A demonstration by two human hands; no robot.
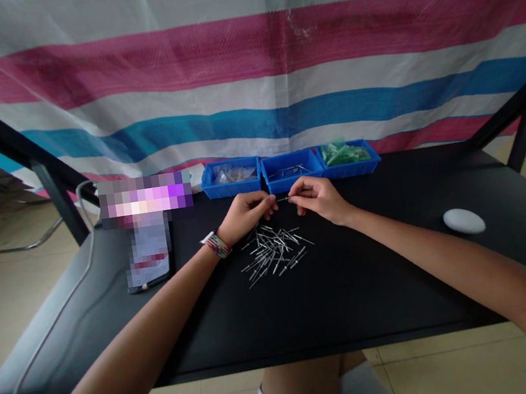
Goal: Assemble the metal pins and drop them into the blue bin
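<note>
Both hands meet over the far middle of a black table (354,288). My left hand (245,215), with a beaded bracelet at the wrist, is closed in a pinch. My right hand (318,198) is also pinched, and a thin metal pin (283,199) spans the gap between the two sets of fingertips. Just below the hands lies a loose heap of several similar silver pins (275,253) on the table.
Three blue trays stand along the far edge: the left tray (231,178) holds clear bags, the middle tray (291,171) a few pins, the right tray (348,157) green pieces. A phone (149,260) lies left, a white oval object (463,221) right, a grey cable (44,345) runs off the left side.
</note>
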